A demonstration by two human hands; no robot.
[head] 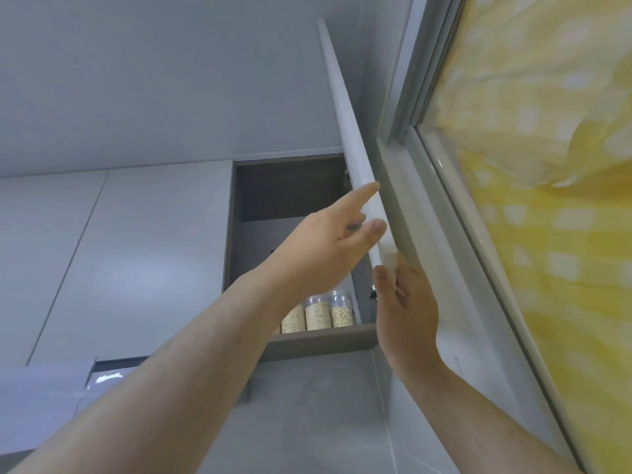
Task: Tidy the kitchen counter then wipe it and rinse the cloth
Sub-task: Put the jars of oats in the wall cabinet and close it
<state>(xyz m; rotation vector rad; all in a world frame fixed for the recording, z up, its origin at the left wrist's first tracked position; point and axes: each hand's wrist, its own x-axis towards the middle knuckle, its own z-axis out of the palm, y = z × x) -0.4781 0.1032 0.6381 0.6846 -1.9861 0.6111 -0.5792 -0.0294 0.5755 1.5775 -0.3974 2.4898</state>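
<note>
both hands (328,234) on smooth flat door (345,131)

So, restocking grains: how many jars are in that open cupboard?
3 clear grain-filled jars stand in a row on the bottom shelf: left, middle, right. The left forearm may hide more.
</note>
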